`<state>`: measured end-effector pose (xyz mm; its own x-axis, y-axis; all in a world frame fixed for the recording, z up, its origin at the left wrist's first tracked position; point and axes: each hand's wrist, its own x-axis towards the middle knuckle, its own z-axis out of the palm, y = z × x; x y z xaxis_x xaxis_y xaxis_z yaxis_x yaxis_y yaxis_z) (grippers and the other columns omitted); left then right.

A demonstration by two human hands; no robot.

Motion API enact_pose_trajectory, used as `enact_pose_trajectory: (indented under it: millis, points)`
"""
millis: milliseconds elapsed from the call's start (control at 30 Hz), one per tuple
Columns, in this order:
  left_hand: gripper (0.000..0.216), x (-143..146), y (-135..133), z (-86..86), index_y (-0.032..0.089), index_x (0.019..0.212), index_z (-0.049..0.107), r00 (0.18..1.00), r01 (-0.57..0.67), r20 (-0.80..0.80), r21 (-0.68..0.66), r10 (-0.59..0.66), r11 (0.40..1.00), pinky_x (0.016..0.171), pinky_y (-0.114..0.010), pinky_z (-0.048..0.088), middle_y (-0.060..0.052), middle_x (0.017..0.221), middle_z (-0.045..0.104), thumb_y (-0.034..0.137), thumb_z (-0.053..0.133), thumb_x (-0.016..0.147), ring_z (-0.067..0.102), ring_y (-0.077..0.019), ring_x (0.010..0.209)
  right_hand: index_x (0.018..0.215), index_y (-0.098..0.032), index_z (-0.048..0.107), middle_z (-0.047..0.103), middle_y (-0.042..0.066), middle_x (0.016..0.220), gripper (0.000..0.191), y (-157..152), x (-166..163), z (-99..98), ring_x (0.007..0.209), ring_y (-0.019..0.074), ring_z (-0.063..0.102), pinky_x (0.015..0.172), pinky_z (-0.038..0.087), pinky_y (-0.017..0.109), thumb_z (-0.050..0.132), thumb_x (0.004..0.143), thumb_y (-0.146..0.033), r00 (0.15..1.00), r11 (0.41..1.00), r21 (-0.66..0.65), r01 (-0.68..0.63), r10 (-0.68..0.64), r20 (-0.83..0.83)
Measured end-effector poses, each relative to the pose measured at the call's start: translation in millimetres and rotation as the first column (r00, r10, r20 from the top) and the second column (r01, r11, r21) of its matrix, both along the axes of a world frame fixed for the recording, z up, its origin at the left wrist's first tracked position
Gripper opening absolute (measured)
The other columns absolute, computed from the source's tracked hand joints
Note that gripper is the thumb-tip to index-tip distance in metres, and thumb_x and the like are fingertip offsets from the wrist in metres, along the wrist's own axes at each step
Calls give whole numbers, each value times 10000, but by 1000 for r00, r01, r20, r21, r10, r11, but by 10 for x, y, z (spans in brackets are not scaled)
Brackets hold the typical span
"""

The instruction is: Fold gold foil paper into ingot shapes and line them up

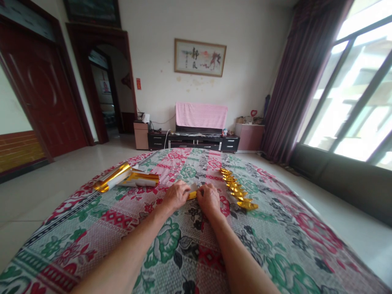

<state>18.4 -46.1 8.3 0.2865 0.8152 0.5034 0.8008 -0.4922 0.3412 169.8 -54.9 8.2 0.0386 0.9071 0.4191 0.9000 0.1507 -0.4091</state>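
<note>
Between my two hands is a small piece of gold foil paper (pixel 192 195), partly folded, with a pale side showing at its upper edge. My left hand (pixel 177 194) pinches its left end, fingers curled. The right end is gripped by my right hand (pixel 209 199), whose fingers cover part of the paper. Just right of my right hand runs a row of several folded gold paper ingots (pixel 237 188), shiny and pointed at the ends. To the left lie loose curled sheets of gold foil paper (pixel 141 179), gold on one side and whitish on the other.
A patterned cloth in red, green and grey covers the round table (pixel 165 241). Beyond it stands a low black cabinet (pixel 196 143) with a pink cloth (pixel 201 114) draped over a screen. A purple curtain (pixel 294 81) and windows are at the right, a red door (pixel 39 85) at the left.
</note>
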Motion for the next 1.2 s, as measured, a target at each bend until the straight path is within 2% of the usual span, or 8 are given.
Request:
enact_pose_trajectory:
  millis: [200, 333, 500, 667, 967, 1200]
  points:
    - [189, 11, -71, 17, 199, 795, 684, 1000, 0, -24, 37, 0, 999, 833, -306, 420, -66, 984, 581, 186, 498, 770, 538, -187, 914, 891, -195, 622, 567, 62, 902, 174, -10, -6, 5, 827, 179, 496, 691, 318, 257, 495, 785, -247, 1000, 1000, 25, 8, -8, 4]
    - [191, -4, -24, -18, 202, 779, 693, 999, 30, -16, 32, -29, 999, 896, -335, 396, -69, 1032, 580, 170, 507, 750, 515, -210, 992, 834, -207, 639, 560, 64, 907, 187, -31, -5, 23, 834, 179, 487, 678, 307, 257, 459, 815, -254, 999, 1000, 2, -18, 18, 31]
    - [233, -56, 64, -73, 216, 822, 699, 995, 100, 5, -39, -100, 994, 895, -313, 407, -51, 1023, 598, 141, 491, 746, 536, -181, 974, 785, -200, 655, 567, 64, 885, 193, -56, -10, 36, 825, 182, 488, 685, 316, 261, 468, 797, -248, 999, 999, 16, -29, 28, 29]
    - [240, -90, 65, -39, 222, 821, 702, 986, 168, 12, -70, -167, 983, 905, -299, 405, -33, 991, 626, 152, 480, 763, 550, -161, 948, 759, -188, 652, 565, 60, 867, 131, -54, -8, 20, 834, 178, 489, 737, 332, 262, 543, 733, -256, 999, 999, 12, -53, 53, 4]
    - [162, -124, 39, -5, 227, 796, 703, 977, 204, 79, -99, -197, 974, 933, -320, 391, -45, 1055, 624, 200, 569, 709, 543, -182, 996, 773, -183, 640, 555, 66, 883, 138, -51, -6, -13, 843, 181, 487, 749, 331, 267, 560, 714, -279, 997, 997, 25, -72, 72, -14]
    - [174, -165, 28, 25, 215, 844, 696, 967, 255, 25, -117, -254, 960, 942, -331, 382, -66, 1087, 603, 252, 587, 714, 536, -197, 1018, 777, -185, 635, 557, 66, 896, 138, -64, -2, 8, 832, 182, 494, 741, 335, 270, 563, 711, -282, 997, 997, 9, -75, 75, -11]
